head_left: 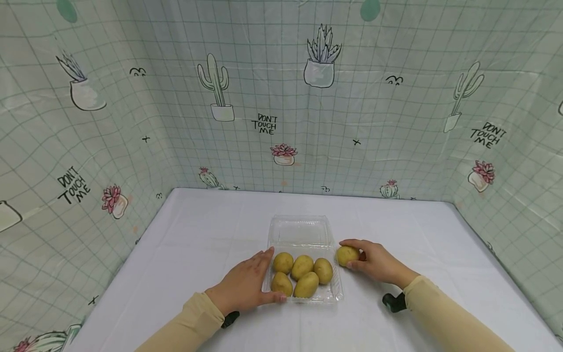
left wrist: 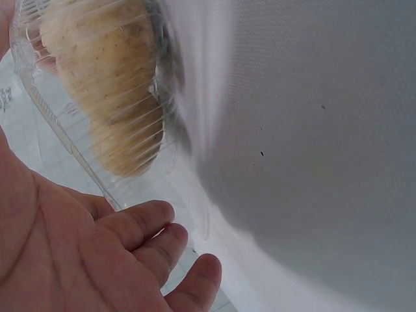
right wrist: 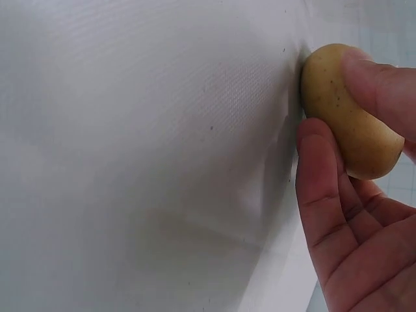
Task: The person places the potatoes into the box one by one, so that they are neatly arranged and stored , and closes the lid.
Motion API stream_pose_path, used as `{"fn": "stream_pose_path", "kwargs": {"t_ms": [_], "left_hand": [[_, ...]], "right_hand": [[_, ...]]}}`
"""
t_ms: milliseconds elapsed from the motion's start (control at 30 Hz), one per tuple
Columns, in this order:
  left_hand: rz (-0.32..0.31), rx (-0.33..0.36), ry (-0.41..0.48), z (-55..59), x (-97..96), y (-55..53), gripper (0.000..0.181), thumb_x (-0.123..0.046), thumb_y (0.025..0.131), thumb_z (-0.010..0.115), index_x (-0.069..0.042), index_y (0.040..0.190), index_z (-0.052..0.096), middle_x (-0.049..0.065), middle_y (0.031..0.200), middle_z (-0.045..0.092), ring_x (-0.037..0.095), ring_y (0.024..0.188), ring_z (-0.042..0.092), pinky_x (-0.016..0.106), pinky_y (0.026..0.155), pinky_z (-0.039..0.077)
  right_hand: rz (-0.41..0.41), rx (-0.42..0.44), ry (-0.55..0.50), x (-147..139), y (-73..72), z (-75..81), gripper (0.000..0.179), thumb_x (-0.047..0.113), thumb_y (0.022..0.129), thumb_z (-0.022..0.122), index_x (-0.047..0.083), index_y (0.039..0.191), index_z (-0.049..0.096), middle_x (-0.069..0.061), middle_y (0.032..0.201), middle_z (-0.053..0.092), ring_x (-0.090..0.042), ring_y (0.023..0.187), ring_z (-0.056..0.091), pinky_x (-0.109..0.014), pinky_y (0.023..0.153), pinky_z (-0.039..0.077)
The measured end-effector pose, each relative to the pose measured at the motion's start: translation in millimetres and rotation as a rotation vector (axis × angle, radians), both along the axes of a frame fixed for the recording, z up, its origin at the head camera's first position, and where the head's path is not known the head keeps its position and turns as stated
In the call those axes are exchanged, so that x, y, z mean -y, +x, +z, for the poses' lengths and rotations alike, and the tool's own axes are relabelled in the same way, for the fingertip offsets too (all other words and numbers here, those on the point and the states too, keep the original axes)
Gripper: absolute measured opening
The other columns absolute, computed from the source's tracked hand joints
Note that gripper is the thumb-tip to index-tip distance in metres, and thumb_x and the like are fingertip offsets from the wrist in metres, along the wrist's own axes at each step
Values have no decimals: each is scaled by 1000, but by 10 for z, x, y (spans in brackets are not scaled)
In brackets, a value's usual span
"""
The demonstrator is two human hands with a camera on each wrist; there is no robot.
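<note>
A clear plastic clamshell container (head_left: 330, 292) lies on the table with its lid (head_left: 300, 231) folded back, away from me. Several yellow potatoes (head_left: 302, 267) sit in its base in two rows, with a gap at the front right corner. My left hand (head_left: 246, 283) touches the container's left side with extended fingers, its thumb at the front edge. In the left wrist view, potatoes (left wrist: 107, 65) show through the ribbed wall beside my fingers (left wrist: 140, 224). Right of the container, my right hand (head_left: 380, 264) grips another potato (right wrist: 344, 114) between thumb and fingers, low at the tabletop.
A white cloth covers the table (head_left: 211, 225). Behind and at both sides hangs a pale green checked curtain (head_left: 360, 112) printed with potted cacti. Dark wrist-worn devices (head_left: 394, 302) show below both wrists.
</note>
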State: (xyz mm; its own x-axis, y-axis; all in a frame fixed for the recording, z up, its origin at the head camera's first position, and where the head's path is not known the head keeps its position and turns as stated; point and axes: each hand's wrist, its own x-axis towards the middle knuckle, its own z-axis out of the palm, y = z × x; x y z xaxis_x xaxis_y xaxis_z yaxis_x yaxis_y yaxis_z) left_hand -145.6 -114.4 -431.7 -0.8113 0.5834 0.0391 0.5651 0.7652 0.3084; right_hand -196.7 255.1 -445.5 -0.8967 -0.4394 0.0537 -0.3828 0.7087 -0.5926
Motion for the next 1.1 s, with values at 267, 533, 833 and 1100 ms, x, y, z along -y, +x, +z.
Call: {"fn": "stream_pose_path", "kwargs": {"t_ms": [267, 533, 833, 1100], "left_hand": [[5, -5, -2, -12, 1, 4, 110, -75, 86, 55, 6, 154, 27, 20, 155, 35, 34, 140, 38, 46, 111, 36], [5, 5, -12, -24, 2, 0, 110, -76, 86, 54, 5, 154, 26, 19, 156, 35, 32, 141, 37, 46, 112, 35], [1, -3, -2, -18, 3, 5, 110, -76, 86, 54, 6, 154, 27, 20, 154, 37, 34, 140, 38, 46, 111, 36], [4, 0, 1, -44, 3, -6, 110, -77, 85, 54, 5, 154, 26, 20, 155, 36, 33, 140, 38, 46, 111, 36]], "right_hand": [[17, -31, -14, -30, 50, 88, 50, 18, 89, 78, 12, 135, 60, -1, 109, 61, -12, 76, 50, -27, 65, 44], [12, -45, -27, -68, 104, 116, 52, 17, 87, 79, 11, 136, 60, -5, 116, 63, -10, 74, 53, -26, 66, 47], [26, -76, -26, -69, 135, 200, 54, 14, 86, 79, 14, 136, 60, 1, 107, 60, -12, 77, 52, -27, 66, 47], [50, -106, -39, -11, 163, 290, 54, 12, 86, 79, 14, 137, 60, 0, 110, 61, -13, 78, 52, -27, 67, 48]]}}
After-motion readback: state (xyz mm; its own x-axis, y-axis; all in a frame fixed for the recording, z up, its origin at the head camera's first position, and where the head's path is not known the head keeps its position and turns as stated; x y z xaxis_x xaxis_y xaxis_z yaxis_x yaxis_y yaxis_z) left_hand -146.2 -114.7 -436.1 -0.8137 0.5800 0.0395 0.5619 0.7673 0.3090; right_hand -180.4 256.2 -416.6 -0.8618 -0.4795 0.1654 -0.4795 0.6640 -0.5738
